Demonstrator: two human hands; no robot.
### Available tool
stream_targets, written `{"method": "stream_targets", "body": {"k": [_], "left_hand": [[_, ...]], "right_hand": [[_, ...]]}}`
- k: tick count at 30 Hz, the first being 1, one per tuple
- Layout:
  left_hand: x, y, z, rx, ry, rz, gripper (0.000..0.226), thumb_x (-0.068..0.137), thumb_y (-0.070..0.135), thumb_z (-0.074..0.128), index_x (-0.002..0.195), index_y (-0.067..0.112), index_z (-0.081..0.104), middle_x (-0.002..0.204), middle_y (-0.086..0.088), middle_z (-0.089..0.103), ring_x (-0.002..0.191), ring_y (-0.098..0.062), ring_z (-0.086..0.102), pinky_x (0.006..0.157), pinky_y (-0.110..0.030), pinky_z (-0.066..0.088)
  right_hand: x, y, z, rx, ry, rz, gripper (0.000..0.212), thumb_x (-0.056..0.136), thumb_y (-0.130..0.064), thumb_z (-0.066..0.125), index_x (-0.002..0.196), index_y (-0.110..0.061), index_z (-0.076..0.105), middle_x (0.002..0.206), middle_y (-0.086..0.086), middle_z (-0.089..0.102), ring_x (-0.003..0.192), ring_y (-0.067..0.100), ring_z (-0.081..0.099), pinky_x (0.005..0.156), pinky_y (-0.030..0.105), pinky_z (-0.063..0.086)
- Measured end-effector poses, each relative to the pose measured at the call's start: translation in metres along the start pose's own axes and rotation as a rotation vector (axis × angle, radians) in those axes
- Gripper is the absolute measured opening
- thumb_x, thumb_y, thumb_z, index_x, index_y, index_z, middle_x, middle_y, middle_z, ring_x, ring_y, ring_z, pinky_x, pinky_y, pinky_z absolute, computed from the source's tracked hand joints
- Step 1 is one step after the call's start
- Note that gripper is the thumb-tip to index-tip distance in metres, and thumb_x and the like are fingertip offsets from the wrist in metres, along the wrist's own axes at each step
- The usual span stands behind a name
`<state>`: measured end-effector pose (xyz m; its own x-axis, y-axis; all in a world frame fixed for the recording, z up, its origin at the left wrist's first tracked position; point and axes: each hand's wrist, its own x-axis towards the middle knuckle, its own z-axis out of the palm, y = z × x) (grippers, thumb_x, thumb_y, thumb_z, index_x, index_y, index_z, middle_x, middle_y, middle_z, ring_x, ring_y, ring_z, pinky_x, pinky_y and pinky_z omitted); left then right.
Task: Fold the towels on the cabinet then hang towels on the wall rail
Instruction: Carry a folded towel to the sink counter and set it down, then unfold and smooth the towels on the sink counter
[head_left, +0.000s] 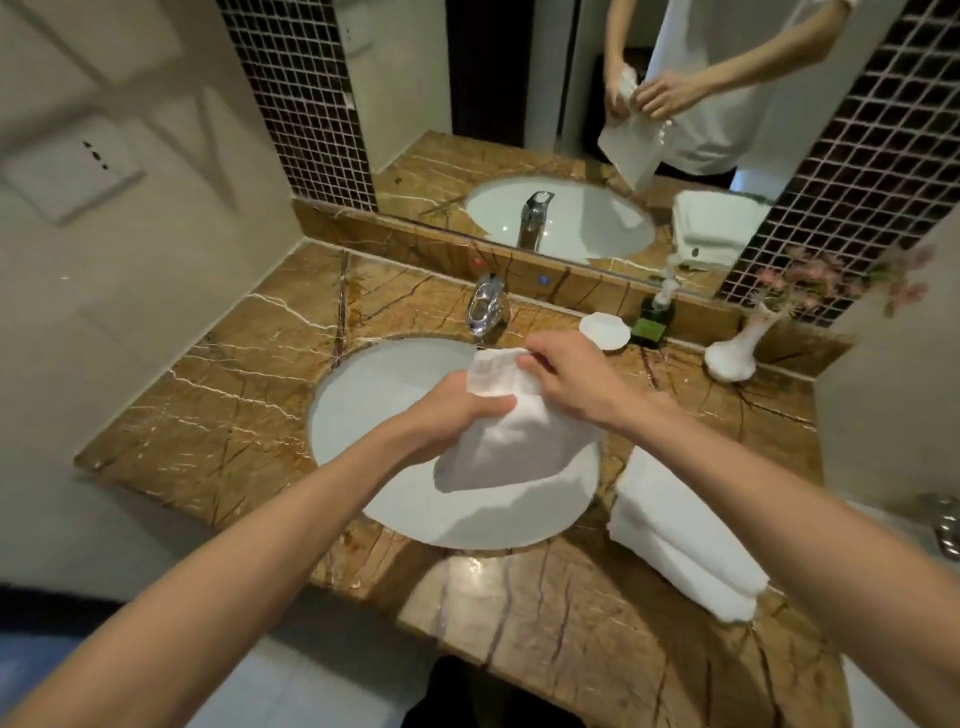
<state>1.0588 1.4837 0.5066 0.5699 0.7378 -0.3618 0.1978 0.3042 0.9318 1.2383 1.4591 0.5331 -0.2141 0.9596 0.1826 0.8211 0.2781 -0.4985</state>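
I have a small white towel (498, 441) up in the air over the basin (374, 405), clear of the counter (208, 405). It looks light, soft and limp; it hangs from my grip in a loose bag shape, so I judge it will flop unless I take it by corners or along a hem. My left hand (457, 410) is closed around its bunched upper part, thumb over the cloth. My right hand (566, 371) pinches the top edge between thumb and fingertips, wrist bent down, the other fingers curled. Both forearms reach in from the counter's front edge. Folded towels (680, 535) lie stacked at the counter's right side, beside the basin.
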Motion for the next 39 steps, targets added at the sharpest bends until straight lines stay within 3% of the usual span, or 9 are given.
{"method": "stream_targets", "body": {"k": [6, 10, 13, 16, 21, 26, 30, 33, 39], "left_hand": [[-0.032, -0.009, -0.029, 0.291, 0.034, 0.038, 0.047, 0.074, 0.016, 0.075, 0.118, 0.019, 0.059, 0.111, -0.007, 0.066, 0.103, -0.024, 0.060, 0.094, -0.043, 0.048], [-0.045, -0.023, -0.037, 0.212, 0.140, 0.043, 0.048, 0.076, 0.026, 0.075, 0.121, 0.024, 0.059, 0.110, 0.001, 0.068, 0.101, -0.014, 0.063, 0.094, -0.039, 0.050], [-0.050, -0.031, -0.039, 0.135, 0.216, 0.070, 0.047, 0.078, 0.049, 0.068, 0.118, 0.025, 0.061, 0.108, 0.000, 0.070, 0.099, -0.016, 0.066, 0.092, -0.040, 0.052], [-0.054, -0.036, -0.039, 0.031, 0.271, 0.071, 0.040, 0.084, 0.060, 0.054, 0.105, 0.029, 0.067, 0.096, 0.006, 0.074, 0.090, -0.011, 0.069, 0.077, -0.023, 0.055], [-0.059, -0.036, -0.033, 0.150, 0.600, 0.065, 0.040, 0.093, 0.055, 0.042, 0.080, 0.026, 0.066, 0.070, 0.006, 0.069, 0.062, -0.006, 0.064, 0.055, -0.017, 0.047], [-0.079, -0.025, -0.020, 0.130, 0.733, 0.234, 0.033, 0.097, 0.043, 0.046, 0.094, 0.017, 0.067, 0.085, -0.018, 0.067, 0.073, -0.029, 0.062, 0.067, -0.042, 0.051], [-0.104, -0.008, -0.019, 0.080, 0.836, 0.266, 0.023, 0.093, 0.034, 0.057, 0.077, 0.019, 0.064, 0.063, 0.002, 0.063, 0.054, -0.007, 0.055, 0.049, -0.022, 0.044], [-0.124, 0.007, -0.025, -0.005, 0.859, 0.277, 0.016, 0.083, 0.032, 0.069, 0.079, 0.016, 0.068, 0.067, 0.008, 0.070, 0.060, -0.004, 0.063, 0.053, -0.020, 0.049], [-0.150, 0.041, -0.040, -0.189, 0.890, 0.416, 0.076, 0.072, 0.067, 0.063, 0.093, -0.006, 0.063, 0.091, -0.025, 0.064, 0.079, -0.026, 0.057, 0.074, -0.044, 0.046]], "right_hand": [[0.017, -0.028, 0.035, -0.030, -0.017, -0.023, 0.025, 0.093, -0.016, 0.054, 0.069, -0.017, 0.050, 0.066, -0.005, 0.051, 0.063, 0.018, 0.046, 0.059, 0.030, 0.025], [0.024, -0.039, 0.049, -0.049, -0.048, -0.046, 0.017, 0.093, -0.019, 0.054, 0.081, -0.011, 0.063, 0.076, 0.002, 0.064, 0.071, 0.021, 0.055, 0.062, 0.033, 0.038], [0.028, -0.046, 0.050, -0.003, -0.081, -0.094, 0.017, 0.093, -0.017, 0.055, 0.081, -0.008, 0.064, 0.077, 0.004, 0.065, 0.071, 0.019, 0.055, 0.061, 0.027, 0.029], [0.034, -0.053, 0.049, -0.002, -0.135, -0.149, 0.020, 0.094, -0.018, 0.054, 0.082, -0.005, 0.065, 0.078, 0.007, 0.066, 0.073, 0.022, 0.056, 0.062, 0.031, 0.033], [0.036, -0.056, 0.046, 0.040, -0.103, -0.196, 0.020, 0.095, -0.023, 0.054, 0.096, -0.012, 0.071, 0.092, 0.005, 0.071, 0.086, 0.024, 0.062, 0.075, 0.038, 0.048], [0.036, -0.064, 0.051, 0.144, 0.005, -0.298, 0.022, 0.095, -0.026, 0.056, 0.091, -0.013, 0.073, 0.084, 0.003, 0.071, 0.078, 0.021, 0.062, 0.072, 0.042, 0.050], [0.036, -0.083, 0.054, 0.242, 0.087, -0.363, 0.023, 0.095, -0.026, 0.054, 0.089, -0.011, 0.071, 0.081, 0.003, 0.070, 0.076, 0.022, 0.060, 0.072, 0.041, 0.048], [0.037, -0.103, 0.046, 0.313, 0.192, -0.432, 0.019, 0.094, -0.022, 0.055, 0.092, -0.013, 0.072, 0.083, 0.002, 0.071, 0.076, 0.018, 0.059, 0.070, 0.030, 0.042], [0.052, -0.138, 0.024, 0.495, 0.294, -0.428, 0.023, 0.093, -0.024, 0.055, 0.095, -0.011, 0.073, 0.087, 0.004, 0.073, 0.078, 0.020, 0.064, 0.069, 0.040, 0.050]]}}
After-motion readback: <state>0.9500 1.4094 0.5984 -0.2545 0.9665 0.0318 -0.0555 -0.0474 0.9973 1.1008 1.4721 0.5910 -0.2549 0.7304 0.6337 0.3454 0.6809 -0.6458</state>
